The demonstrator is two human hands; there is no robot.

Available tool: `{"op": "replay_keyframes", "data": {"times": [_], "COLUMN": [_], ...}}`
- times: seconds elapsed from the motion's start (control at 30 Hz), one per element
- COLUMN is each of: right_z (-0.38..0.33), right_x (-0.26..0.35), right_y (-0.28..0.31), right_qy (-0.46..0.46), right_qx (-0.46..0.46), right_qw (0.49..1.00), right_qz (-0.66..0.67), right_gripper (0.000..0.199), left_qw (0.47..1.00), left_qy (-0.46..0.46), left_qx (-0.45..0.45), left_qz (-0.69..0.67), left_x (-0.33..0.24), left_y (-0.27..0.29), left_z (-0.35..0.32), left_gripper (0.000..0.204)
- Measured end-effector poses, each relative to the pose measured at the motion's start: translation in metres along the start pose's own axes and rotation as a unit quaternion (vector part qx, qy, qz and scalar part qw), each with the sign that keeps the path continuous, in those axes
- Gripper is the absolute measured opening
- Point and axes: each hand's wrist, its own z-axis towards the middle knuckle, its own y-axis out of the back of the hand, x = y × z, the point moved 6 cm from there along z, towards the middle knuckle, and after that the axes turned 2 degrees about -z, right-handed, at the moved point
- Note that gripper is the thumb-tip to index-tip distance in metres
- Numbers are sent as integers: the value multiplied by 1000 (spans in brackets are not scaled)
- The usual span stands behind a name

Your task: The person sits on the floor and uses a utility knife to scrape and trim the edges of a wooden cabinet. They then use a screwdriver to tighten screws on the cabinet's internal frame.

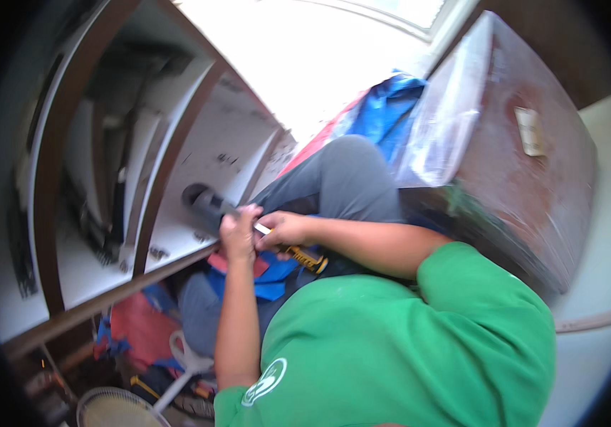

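My left hand [237, 233] is closed round a dark grey cylindrical piece [209, 205], whose round end points toward a white panel. Right beside it, my right hand [281, 231] grips a hand tool with a yellow and black handle [308, 260]. A short pale part of this tool shows near my left fingers; blur hides whether it is a blade or a shaft. Both hands meet over my bent legs, in front of a white cabinet with brown edges [206, 160]. Dark marks and several small fittings [158, 252] dot its panel.
A wrapped brown box-shaped piece of furniture [515, 171] stands at the right. Blue sheeting [391, 107] lies beyond my knee. At the lower left are a white-framed racket-like object [117, 409] and red cloth [138, 331]. Dark long items [120, 192] sit in the cabinet compartments.
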Motion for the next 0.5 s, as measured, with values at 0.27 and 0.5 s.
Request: {"op": "replay_keyframes", "data": {"times": [0.27, 0.5], "right_z": [3, 6], "right_x": [1, 5], "right_y": [0, 2], "right_qy": [-36, -16], "right_qx": [19, 12], "right_qw": [999, 1000], "right_qz": [-30, -23], "right_gripper": [14, 14], "left_qw": [995, 998], "left_qy": [-38, -26], "left_qx": [-4, 41], "left_qz": [94, 42], "left_x": [-5, -14], "left_y": [9, -4], "left_z": [-10, -8], "left_gripper": [41, 36]}}
